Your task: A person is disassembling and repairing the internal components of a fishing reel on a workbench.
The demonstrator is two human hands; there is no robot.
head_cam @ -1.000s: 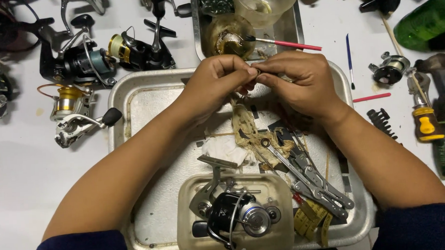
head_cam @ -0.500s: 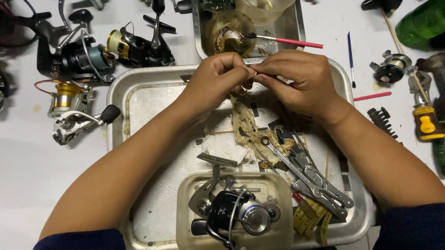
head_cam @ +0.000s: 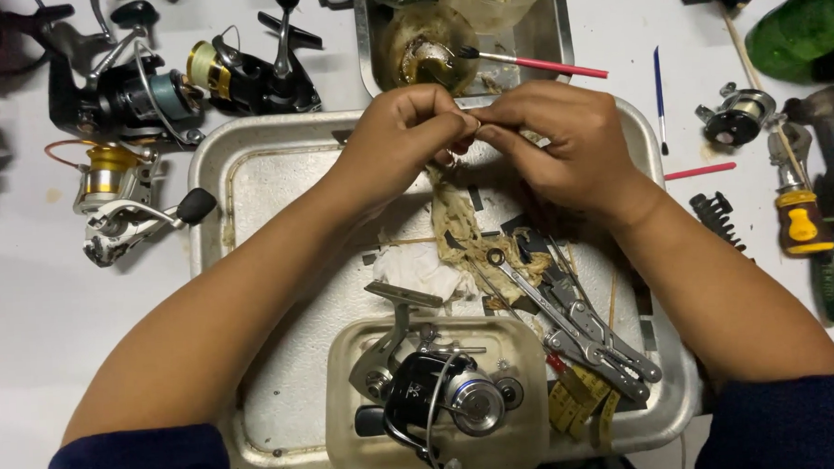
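Head view: left hand (head_cam: pixel 404 138) and right hand (head_cam: pixel 562 142), fingers pinched together on something tiny, perhaps metal, above dented steel tray (head_cam: pixel 276 165).

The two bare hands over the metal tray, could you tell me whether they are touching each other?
Touching. The head view shows the left hand and right hand meeting fingertip to fingertip above the dented silver metal tray, with no gap between them; whatever small thing they pinch is hidden.
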